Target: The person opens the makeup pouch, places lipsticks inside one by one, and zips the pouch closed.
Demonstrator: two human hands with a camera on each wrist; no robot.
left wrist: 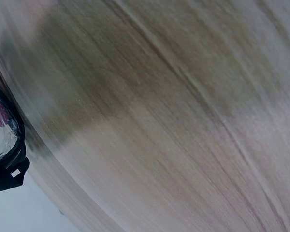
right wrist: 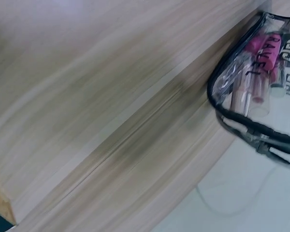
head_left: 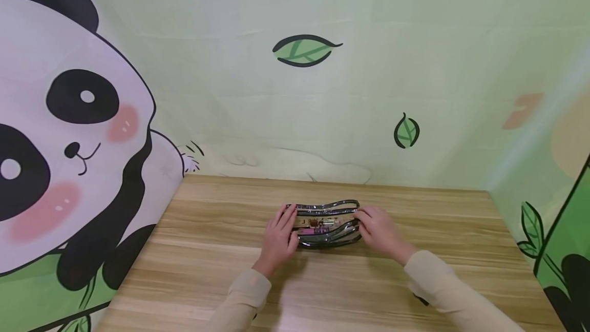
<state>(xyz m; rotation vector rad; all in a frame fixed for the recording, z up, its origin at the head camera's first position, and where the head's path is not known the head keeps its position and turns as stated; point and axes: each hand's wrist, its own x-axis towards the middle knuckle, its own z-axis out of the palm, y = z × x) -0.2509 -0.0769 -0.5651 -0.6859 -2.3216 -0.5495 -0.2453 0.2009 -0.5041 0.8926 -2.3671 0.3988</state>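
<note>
On the wooden table lies a clear zip pouch (head_left: 326, 223) with black trim; small items show through it. My left hand (head_left: 278, 234) grips its left end, fingers over the top and thumb at the near side. At the opposite end my right hand (head_left: 379, 230) pinches the edge between thumb and fingers. The right wrist view shows the pouch (right wrist: 225, 115) with dark lettering, a pink tube (right wrist: 269, 53) and a clear tube (right wrist: 240, 94) inside. Only a black-trimmed corner of the pouch (left wrist: 20, 137) enters the left wrist view. Both palms are hidden.
The wood-grain table (head_left: 216, 219) reaches back to a pale green wall hanging (head_left: 221, 65) printed with a panda (head_left: 92, 168) and leaves. A tan and dark corner of something (right wrist: 1, 212) shows at the lower left of the right wrist view.
</note>
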